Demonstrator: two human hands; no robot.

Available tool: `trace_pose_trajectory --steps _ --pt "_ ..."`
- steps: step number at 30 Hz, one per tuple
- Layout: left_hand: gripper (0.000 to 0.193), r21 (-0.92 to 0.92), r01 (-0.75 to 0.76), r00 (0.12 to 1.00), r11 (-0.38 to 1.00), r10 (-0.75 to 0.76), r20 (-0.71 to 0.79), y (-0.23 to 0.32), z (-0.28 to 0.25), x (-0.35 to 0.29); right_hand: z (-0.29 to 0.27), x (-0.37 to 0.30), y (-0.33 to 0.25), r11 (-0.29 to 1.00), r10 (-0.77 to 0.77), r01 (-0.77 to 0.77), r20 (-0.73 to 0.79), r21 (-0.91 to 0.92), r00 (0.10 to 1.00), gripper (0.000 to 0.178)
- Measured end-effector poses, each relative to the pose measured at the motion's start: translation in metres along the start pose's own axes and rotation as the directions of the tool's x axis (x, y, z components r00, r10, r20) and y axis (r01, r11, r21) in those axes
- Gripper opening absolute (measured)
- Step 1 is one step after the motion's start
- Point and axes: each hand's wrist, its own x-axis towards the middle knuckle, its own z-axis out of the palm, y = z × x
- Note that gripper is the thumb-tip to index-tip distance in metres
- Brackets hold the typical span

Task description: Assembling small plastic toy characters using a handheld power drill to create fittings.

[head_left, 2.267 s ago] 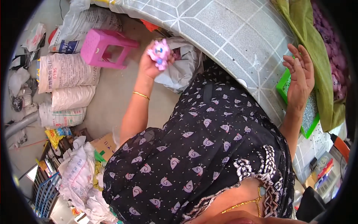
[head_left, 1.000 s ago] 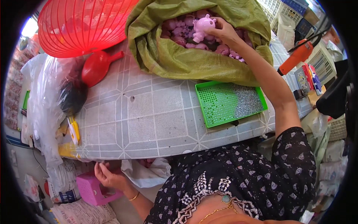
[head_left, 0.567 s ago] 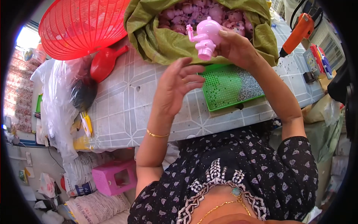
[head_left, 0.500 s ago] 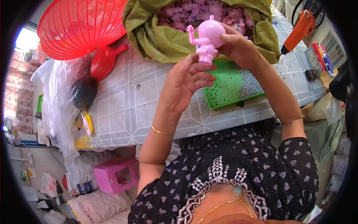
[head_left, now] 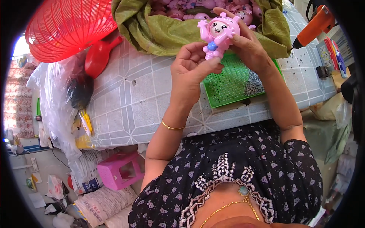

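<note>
A pink plastic toy figure (head_left: 217, 36) with a white painted face and a blue patch on its body is held upright above the table. My left hand (head_left: 194, 64) pinches its lower end between thumb and fingers. Around its head and side, my right hand (head_left: 249, 45) is closed, thumb against the figure's raised arm. Just below lies a green perforated tray (head_left: 216, 99) with small dark and silvery bits in it. Behind my hands an olive woven sack (head_left: 152, 41) stands open, with many similar pink figures (head_left: 176, 13) inside.
At the far left are a red mesh basket (head_left: 72, 26) and a red scoop (head_left: 97, 60). Clear plastic bags (head_left: 53, 91) hang over the left table edge, near a yellow cutter (head_left: 86, 122). An orange heat gun or glue gun (head_left: 315, 26) stands at the right. A pink stool (head_left: 114, 171) is on the floor.
The figure has turned from its plain back to its painted face, and sits slightly lower. My left hand has moved from beside its base to gripping it.
</note>
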Motion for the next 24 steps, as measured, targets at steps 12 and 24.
trace_pose_trajectory --steps 12,24 --pt "0.032 -0.241 0.281 0.960 0.929 -0.277 0.052 -0.015 0.004 0.005 -0.018 -0.003 0.002 1.000 -0.005 0.008 0.182 -0.016 0.983 0.081" --pt "0.026 -0.070 0.076 0.997 0.995 -0.077 -0.009 -0.021 0.008 -0.003 -0.008 -0.006 0.003 0.941 0.007 -0.069 0.184 0.330 0.983 0.081"
